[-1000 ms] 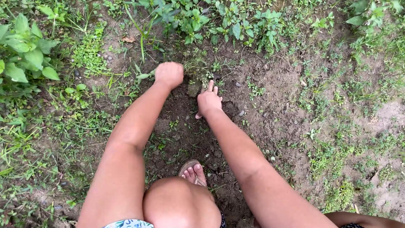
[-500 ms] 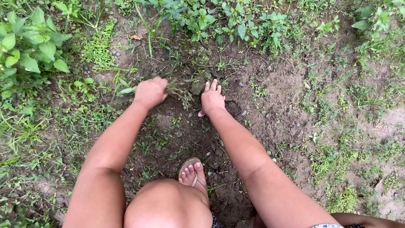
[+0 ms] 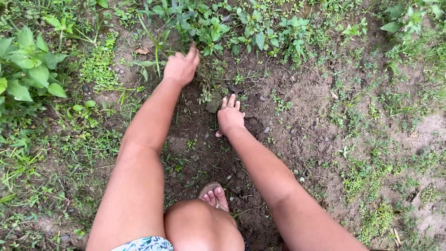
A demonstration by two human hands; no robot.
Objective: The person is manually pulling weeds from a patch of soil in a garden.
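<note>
Uprooted weed clump (image 3: 203,81), roots dangling, soil-caked, apparently lifted above bare dirt.

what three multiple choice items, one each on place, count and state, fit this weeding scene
1. Where does the right hand rest?
A. flat on dark bare soil
B. on the knee
C. on a stone wall

2. How many sandalled feet show?
A. three
B. one
C. none

3. What state is the left hand in?
A. open and empty
B. closed on a clump of small uprooted green weeds
C. out of view

Key: 1 A, palm down on earth; 2 B, a single foot by the knee; 3 B, roots hang below the fist.
</note>
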